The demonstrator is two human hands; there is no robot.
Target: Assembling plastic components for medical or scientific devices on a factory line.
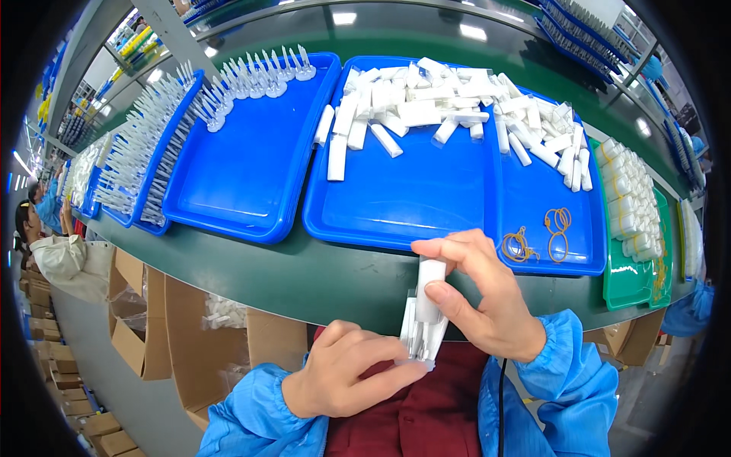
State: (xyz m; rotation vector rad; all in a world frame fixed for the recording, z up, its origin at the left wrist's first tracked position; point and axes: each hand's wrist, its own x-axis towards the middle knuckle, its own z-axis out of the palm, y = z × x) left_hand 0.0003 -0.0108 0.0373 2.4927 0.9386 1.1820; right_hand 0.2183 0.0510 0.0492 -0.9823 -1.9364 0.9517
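Your dark-red top closest, bundle of white packs just past it. Your left hand: fingers clamped on bundle's bottom end. Right hand: fingers pinching white pack up top. Blue tray beyond, on green surface.

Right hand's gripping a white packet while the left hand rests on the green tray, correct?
Not the left hand: the head view shows it holding the near end of a white bundle instead. The right hand does grip a white packet.
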